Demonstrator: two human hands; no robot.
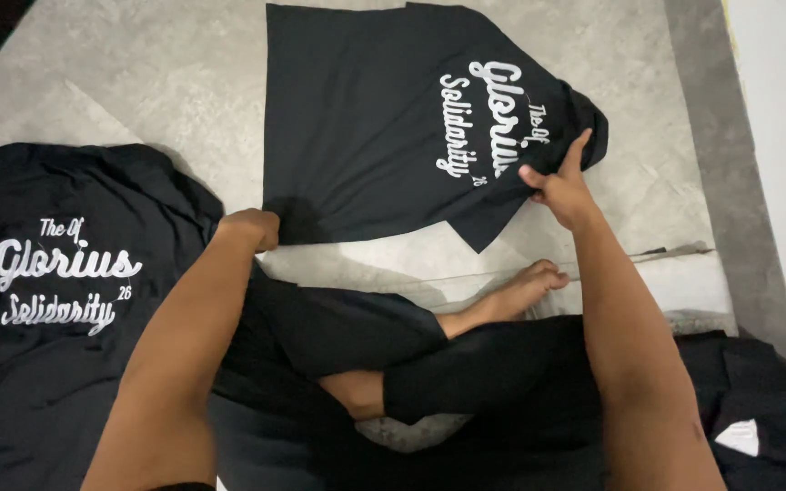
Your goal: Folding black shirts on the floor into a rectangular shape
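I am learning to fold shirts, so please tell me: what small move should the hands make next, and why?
Probably pull the right hand outward to flatten the black shirt. Its sleeve end bunches under that hand, while the left hand already pins the lower corner.

The shirt at twelve o'clock is soft, matt black cloth with flat white lettering. The shirt pile at nine o'clock is the same dull black cloth, creased. The floor looks like smooth grey stone or tile, mottled, faintly sheened. At two o'clock, the wall is matt white.
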